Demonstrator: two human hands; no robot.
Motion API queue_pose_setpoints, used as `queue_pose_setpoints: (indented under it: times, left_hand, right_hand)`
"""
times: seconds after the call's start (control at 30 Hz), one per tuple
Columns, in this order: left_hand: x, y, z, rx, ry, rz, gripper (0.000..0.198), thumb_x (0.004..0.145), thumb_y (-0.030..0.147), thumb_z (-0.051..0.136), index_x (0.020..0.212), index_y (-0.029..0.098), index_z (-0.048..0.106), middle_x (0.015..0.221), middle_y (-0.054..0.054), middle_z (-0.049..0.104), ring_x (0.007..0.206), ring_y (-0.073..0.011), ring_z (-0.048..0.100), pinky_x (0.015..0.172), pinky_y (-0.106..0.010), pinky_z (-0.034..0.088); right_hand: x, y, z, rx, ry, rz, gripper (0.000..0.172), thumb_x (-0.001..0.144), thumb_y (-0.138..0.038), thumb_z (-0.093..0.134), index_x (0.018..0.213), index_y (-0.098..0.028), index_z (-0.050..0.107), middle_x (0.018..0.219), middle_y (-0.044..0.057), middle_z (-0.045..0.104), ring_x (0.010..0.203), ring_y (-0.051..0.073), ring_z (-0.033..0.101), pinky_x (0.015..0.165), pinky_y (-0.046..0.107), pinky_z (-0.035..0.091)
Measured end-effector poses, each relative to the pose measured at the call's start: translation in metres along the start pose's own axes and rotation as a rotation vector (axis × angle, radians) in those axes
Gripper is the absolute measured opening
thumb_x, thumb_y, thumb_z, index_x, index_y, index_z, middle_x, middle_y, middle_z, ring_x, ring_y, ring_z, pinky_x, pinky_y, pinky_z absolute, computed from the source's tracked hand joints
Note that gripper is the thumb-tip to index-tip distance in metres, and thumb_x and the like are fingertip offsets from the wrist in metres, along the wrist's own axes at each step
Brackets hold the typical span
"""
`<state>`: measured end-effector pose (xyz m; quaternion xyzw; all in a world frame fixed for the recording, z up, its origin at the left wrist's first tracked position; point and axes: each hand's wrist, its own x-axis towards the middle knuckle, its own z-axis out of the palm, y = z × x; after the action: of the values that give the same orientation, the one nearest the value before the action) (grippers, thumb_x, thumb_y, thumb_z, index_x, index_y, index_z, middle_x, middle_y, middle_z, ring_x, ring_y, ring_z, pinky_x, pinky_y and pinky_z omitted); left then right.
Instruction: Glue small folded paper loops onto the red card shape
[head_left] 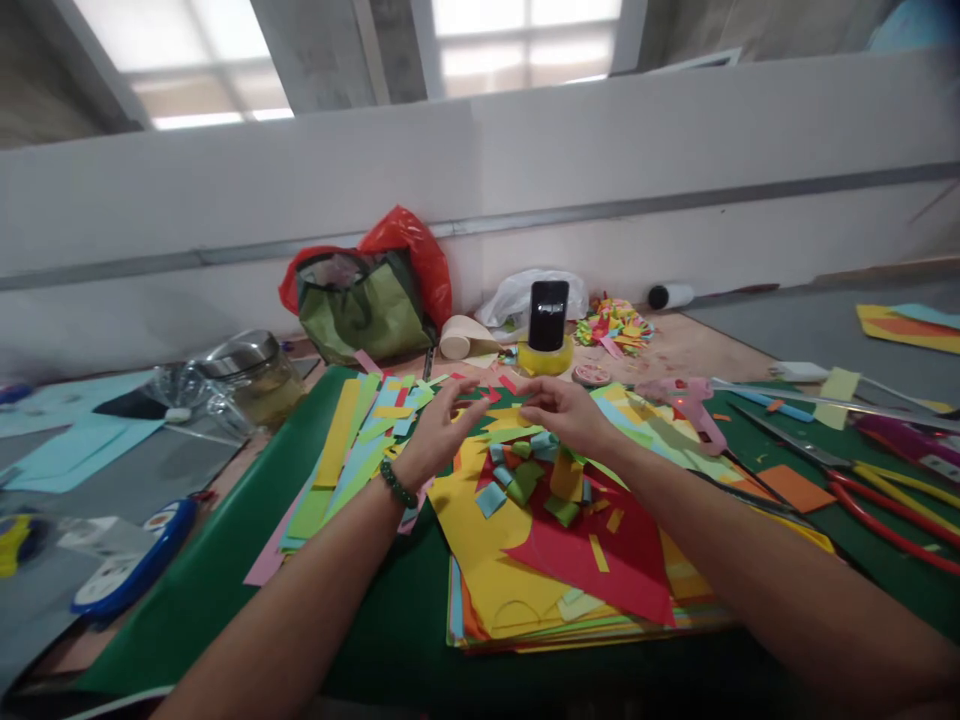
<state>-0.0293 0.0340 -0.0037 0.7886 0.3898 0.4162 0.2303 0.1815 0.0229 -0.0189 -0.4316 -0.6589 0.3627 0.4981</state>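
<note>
My left hand (444,432), with a green bead bracelet (397,484) at the wrist, hovers over the far side of a paper stack with its fingers apart. Facing it across a small gap, my right hand (571,412) has loosely bent fingers; nothing shows in either hand. Small red paper pieces (491,394) lie close by the fingertips. Below my right hand, folded green and blue paper pieces (525,480) are heaped on a red sheet (600,550) and a yellow sheet (487,560). Coloured paper strips (337,440) lie left of my left hand.
On the green mat (217,560), right, are a pink glue gun (694,405), scissors (817,450) and an orange paper square (799,487). Behind stand a phone (548,315) on a yellow tape roll (545,358) and a green bag (371,310). A glass jar (259,380) stands left.
</note>
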Motion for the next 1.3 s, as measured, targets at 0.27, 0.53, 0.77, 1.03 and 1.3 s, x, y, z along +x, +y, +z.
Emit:
queue_pose_setpoints:
  times: [0.27, 0.53, 0.77, 1.03, 1.3]
  left_hand:
    - [0.001, 0.009, -0.003, -0.118, -0.218, -0.102, 0.031, 0.079, 0.046, 0.059, 0.082, 0.016, 0.068, 0.081, -0.005, 0.071, 0.080, -0.0189, 0.063, 0.072, -0.028, 0.050]
    - [0.008, -0.018, -0.017, 0.362, -0.070, -0.288, 0.020, 0.076, 0.025, 0.053, 0.079, 0.015, 0.070, 0.075, -0.006, 0.073, 0.069, -0.0197, 0.065, 0.061, -0.027, 0.048]
    - [0.002, -0.025, -0.015, 0.709, -0.076, -0.129, 0.027, 0.082, 0.031, 0.057, 0.100, 0.018, 0.071, 0.106, -0.012, 0.072, 0.097, -0.0289, 0.066, 0.085, -0.040, 0.050]
    - [-0.004, -0.005, 0.001, 0.335, -0.057, 0.182, 0.038, 0.081, 0.035, 0.066, 0.115, 0.020, 0.062, 0.118, -0.011, 0.066, 0.112, -0.0249, 0.060, 0.096, -0.040, 0.047]
    - [-0.002, -0.013, -0.003, 0.680, -0.078, 0.056, 0.027, 0.085, 0.020, 0.056, 0.109, 0.020, 0.067, 0.111, -0.011, 0.070, 0.105, -0.0299, 0.062, 0.105, -0.058, 0.030]
  right_hand:
    - [-0.011, -0.010, 0.016, -0.240, -0.046, -0.202, 0.024, 0.081, -0.026, 0.057, 0.104, -0.018, 0.061, 0.078, 0.002, 0.070, 0.069, 0.016, 0.066, 0.067, 0.028, 0.051]
    - [0.000, -0.002, 0.001, -0.863, -0.182, -0.048, 0.022, 0.082, -0.018, 0.057, 0.102, -0.017, 0.067, 0.104, 0.009, 0.072, 0.102, 0.024, 0.063, 0.085, 0.032, 0.047]
    - [0.006, -0.001, 0.002, -0.968, -0.330, 0.015, 0.027, 0.078, -0.017, 0.065, 0.105, -0.018, 0.069, 0.104, 0.008, 0.073, 0.096, 0.024, 0.067, 0.078, 0.027, 0.046]
    - [0.004, -0.001, 0.007, -0.695, -0.143, -0.206, 0.024, 0.078, -0.009, 0.062, 0.098, -0.017, 0.072, 0.087, 0.005, 0.075, 0.084, 0.019, 0.067, 0.078, 0.029, 0.050]
    - [0.004, -0.024, -0.017, -0.594, 0.055, -0.290, 0.022, 0.085, -0.026, 0.061, 0.103, -0.018, 0.071, 0.102, 0.007, 0.074, 0.094, 0.021, 0.066, 0.084, 0.034, 0.050]
